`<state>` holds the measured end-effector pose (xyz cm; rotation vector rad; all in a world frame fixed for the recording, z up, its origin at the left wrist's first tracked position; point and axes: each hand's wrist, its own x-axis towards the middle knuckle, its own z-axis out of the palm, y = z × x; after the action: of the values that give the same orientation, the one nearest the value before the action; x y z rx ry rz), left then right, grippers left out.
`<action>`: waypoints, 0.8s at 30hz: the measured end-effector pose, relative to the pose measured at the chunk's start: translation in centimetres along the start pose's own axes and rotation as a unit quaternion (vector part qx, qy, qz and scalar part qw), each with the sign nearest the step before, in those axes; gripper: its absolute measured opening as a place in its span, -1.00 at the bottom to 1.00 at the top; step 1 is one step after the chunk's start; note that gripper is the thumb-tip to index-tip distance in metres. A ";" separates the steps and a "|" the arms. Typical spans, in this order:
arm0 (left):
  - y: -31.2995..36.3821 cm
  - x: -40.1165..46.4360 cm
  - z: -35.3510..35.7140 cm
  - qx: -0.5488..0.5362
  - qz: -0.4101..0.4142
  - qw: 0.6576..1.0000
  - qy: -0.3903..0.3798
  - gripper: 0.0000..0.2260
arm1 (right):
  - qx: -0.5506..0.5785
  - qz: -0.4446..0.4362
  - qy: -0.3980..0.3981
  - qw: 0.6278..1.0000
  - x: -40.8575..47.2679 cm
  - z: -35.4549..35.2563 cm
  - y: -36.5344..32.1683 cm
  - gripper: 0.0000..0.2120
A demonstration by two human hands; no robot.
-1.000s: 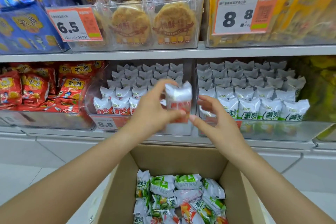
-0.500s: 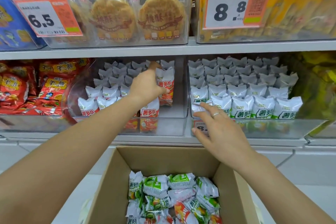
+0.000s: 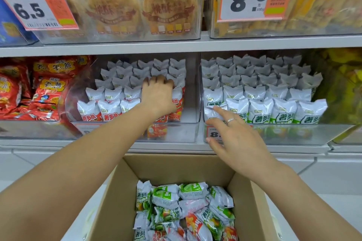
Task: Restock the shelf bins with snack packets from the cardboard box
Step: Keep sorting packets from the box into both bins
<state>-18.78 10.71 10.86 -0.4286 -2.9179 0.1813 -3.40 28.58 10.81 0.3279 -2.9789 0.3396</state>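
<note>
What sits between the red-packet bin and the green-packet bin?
Head view: only their clear side walls, side by side. Red-packet bin, green-packet bin; no packets between.

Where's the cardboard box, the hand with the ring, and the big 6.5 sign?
cardboard box (image 3: 177, 164): head view, bare inside of its far wall.
right hand (image 3: 238, 141): head view, back of the hand, below the ring.
6.5 price tag (image 3: 29, 10): head view, on the printed digits.

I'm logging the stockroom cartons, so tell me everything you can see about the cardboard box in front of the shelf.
The cardboard box is plain brown corrugated card, open at the top, standing below the shelf bins between the person's forearms. Its inner walls are bare and clean. A loose heap of small white packets, printed green or orange-red, lies at its bottom, well below the rim. Neither hand touches it; its lower part is out of frame.
</note>
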 end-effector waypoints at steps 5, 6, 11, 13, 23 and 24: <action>0.3 -0.2 -0.3 0.055 0.111 0.992 -0.019 -0.21 | -0.008 0.001 -0.009 1.000 -0.1 -0.1 -0.1 -0.58; 0.3 -0.3 -0.2 0.067 0.121 0.990 -0.033 -0.22 | -0.009 0.002 -0.011 1.000 -0.1 -0.1 -0.1 -0.57; 0.2 -0.4 0.2 0.055 0.118 0.991 -0.023 -0.20 | -0.005 0.006 0.006 1.000 -0.1 0.5 0.1 -0.59; 0.0 -0.7 0.2 0.012 0.115 0.993 0.018 -0.24 | -0.015 0.000 0.040 0.999 -0.2 1.2 0.4 -0.64; -1.4 -10.8 -0.7 -0.266 0.078 0.948 0.155 -0.41 | 0.055 -0.071 0.162 0.983 -4.4 3.9 -2.0 -0.72; -1.5 -12.6 0.1 -0.285 0.072 0.943 0.156 -0.44 | 0.057 -0.077 0.147 0.985 -5.2 4.6 -2.2 -0.73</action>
<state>-7.31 5.57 8.90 -0.6811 -2.5773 -0.6671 1.64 26.40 6.02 0.4723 -2.6339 0.4937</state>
